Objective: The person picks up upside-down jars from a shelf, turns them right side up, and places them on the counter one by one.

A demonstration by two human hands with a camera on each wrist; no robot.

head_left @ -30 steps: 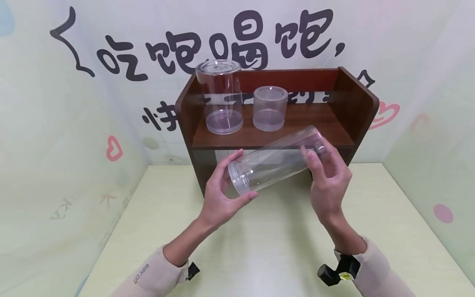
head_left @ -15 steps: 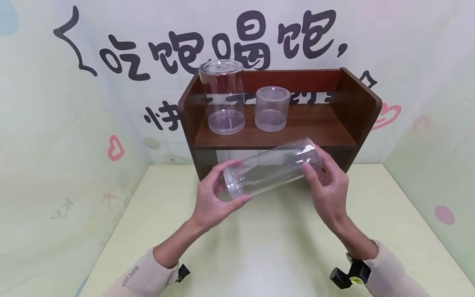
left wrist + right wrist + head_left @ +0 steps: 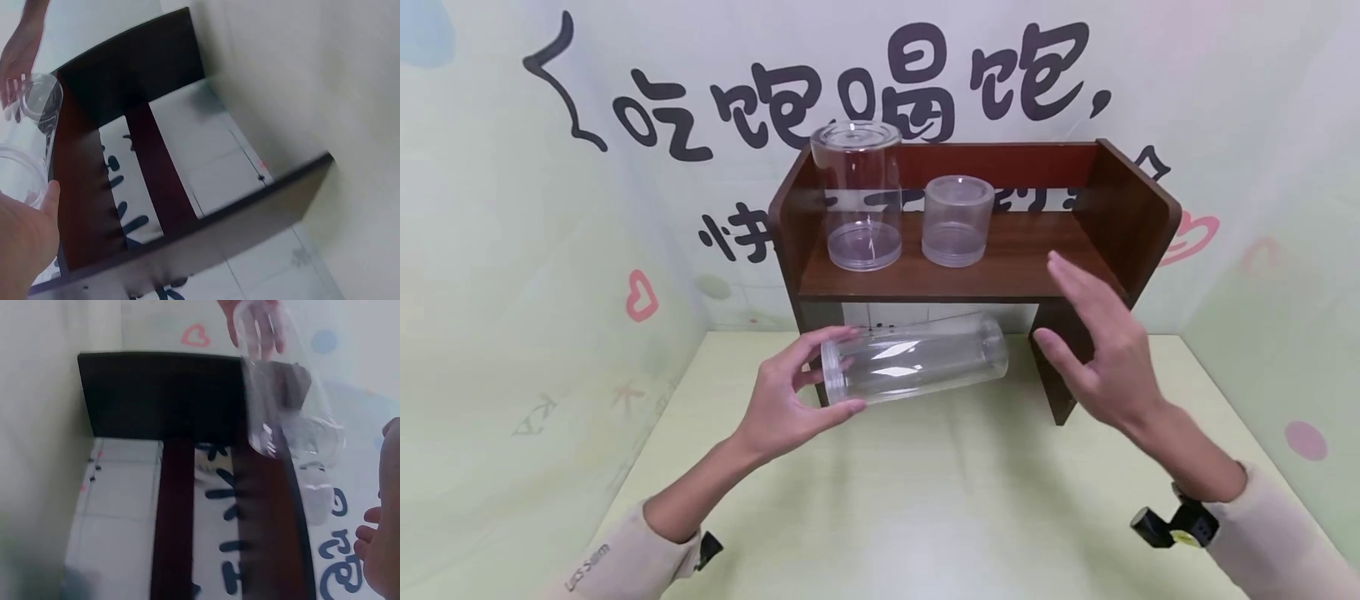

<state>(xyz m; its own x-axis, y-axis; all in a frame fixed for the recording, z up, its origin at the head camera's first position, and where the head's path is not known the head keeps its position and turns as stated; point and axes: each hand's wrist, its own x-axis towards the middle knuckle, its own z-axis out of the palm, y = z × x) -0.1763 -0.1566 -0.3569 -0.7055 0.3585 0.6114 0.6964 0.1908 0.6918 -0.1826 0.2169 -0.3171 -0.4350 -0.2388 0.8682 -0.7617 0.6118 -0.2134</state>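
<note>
OK, L hand (image 3: pixel 781 407) grips cyl (image 3: pixel 917 367); R hand (image 3: pixel 1112 358) straight-fingered, empty; 2 jars (image 3: pixel 957 229) on shelf (image 3: pixel 1018 271).

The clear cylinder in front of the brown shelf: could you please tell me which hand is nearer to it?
Left. The left hand grips one end of the clear cylinder; the right hand is apart from it, beyond its other end.

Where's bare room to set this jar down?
On the wooden shelf, between the short clear jar and right side panel; also the tabletop in front. Crowded: the shelf's left end, where the tall clear jar stands.
</note>
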